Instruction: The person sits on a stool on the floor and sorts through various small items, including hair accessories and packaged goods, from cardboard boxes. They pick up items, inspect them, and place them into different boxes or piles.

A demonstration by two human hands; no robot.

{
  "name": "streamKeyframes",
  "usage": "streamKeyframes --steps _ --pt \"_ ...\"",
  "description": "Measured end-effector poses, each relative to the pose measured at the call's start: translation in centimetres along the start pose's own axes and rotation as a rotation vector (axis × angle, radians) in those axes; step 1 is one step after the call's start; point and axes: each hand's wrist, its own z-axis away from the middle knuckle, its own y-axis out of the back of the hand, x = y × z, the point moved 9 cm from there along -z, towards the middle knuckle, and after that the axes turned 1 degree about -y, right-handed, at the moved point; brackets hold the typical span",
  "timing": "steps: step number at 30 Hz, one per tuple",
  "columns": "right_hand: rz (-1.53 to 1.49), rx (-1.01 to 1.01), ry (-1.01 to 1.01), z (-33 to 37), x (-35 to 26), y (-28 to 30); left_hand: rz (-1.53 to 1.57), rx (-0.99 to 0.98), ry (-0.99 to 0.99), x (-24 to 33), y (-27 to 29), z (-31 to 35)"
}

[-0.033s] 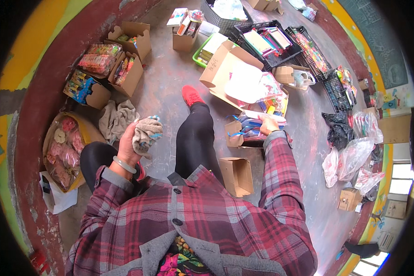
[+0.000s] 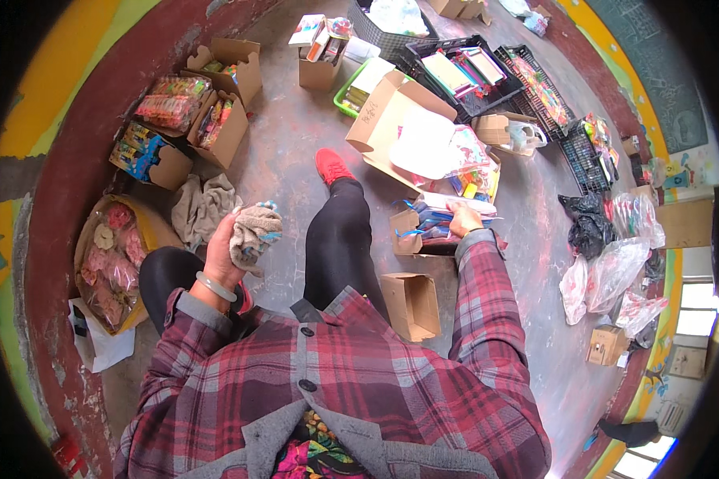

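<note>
A crumpled grey-beige cloth [image 2: 256,233] with bluish spots is gripped in my left hand [image 2: 225,249], over the floor beside my left knee. Another grey-beige cloth [image 2: 204,209] lies in a heap just beyond that hand. My right hand [image 2: 466,218] is closed on the edge of flat packets [image 2: 435,217], blue and whitish, in a small cardboard box [image 2: 406,239]; what exactly they are I cannot make out. Nearer to me stands an open cardboard box [image 2: 411,307]. Past my right hand, a larger open carton [image 2: 367,132] holds colourful packaged items and a white sheet [image 2: 423,144].
At the left wall stand several filled boxes [image 2: 236,128] and a bag of pink artificial flowers [image 2: 113,255]. Black crates [image 2: 487,100] and a green basket [image 2: 342,100] are at the far right. Plastic bags [image 2: 615,271] lie along the right wall. My red shoe [image 2: 333,165] is ahead.
</note>
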Motion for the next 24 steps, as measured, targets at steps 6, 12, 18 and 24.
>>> streamKeyframes --steps 6,12,18,24 --pt "-0.093 0.096 0.011 4.0 0.2 -1.2 0.000 0.024 -0.018 -0.1 0.5 0.6" --pt "-0.102 0.124 0.015 5.5 0.2 -1.9 -0.035 0.026 -0.006 -0.3 0.3 0.5" --pt "-0.071 0.094 -0.039 4.1 0.7 -1.4 -0.037 0.002 -0.003 -0.1 1.0 0.2" --pt "-0.326 0.451 0.383 7.2 -16.9 9.1 -0.066 -0.092 -0.094 0.7 3.8 1.4"
